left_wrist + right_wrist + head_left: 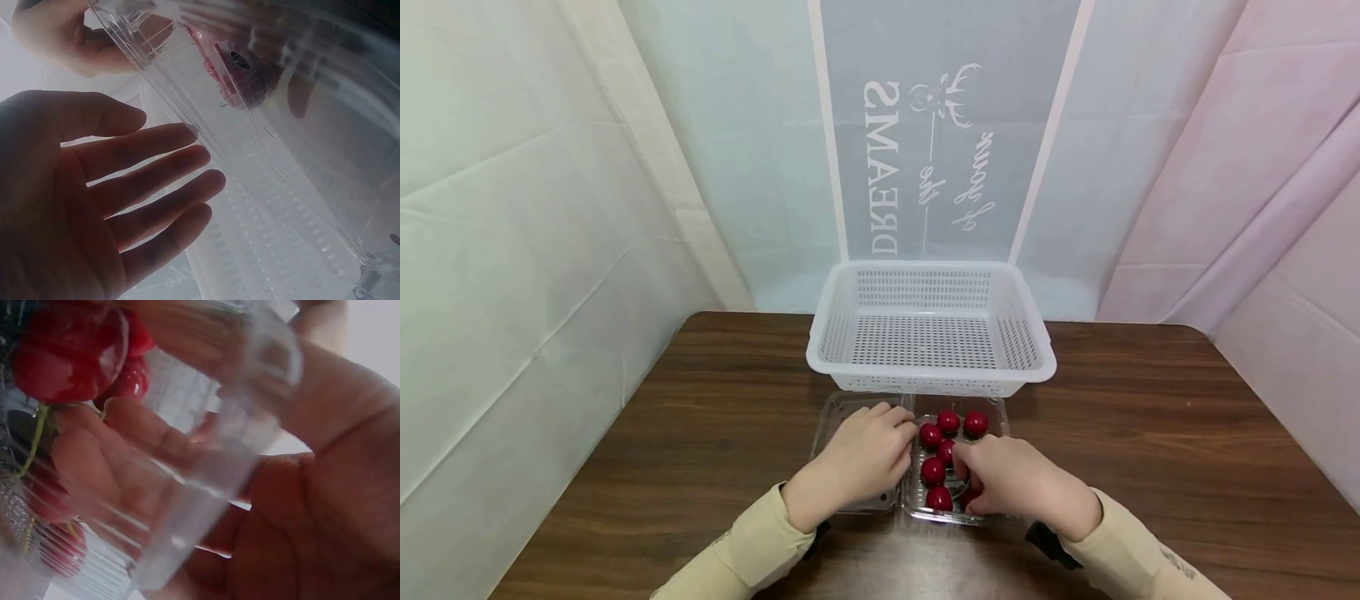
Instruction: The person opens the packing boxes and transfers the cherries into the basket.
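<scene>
A clear plastic clamshell box (917,510) lies opened on the table, its lid (831,433) to the left. Several red cherries (933,472) with green stems sit in the right half. My right hand (1018,479) reaches over the box's right wall, thumb and fingers bent about a cherry (970,498) near the front corner, which the hand partly covers. In the right wrist view its fingers (87,462) show through the clear plastic among the cherries. My left hand (868,450) lies over the lid, fingers (156,178) extended and spread by the box's hinge side, holding nothing.
A white perforated plastic basket (823,354) stands right behind the box, with no cherries in it. Brown wooden table (1150,433) spreads to both sides. Pale curtains (550,208) hang round the table's back and sides.
</scene>
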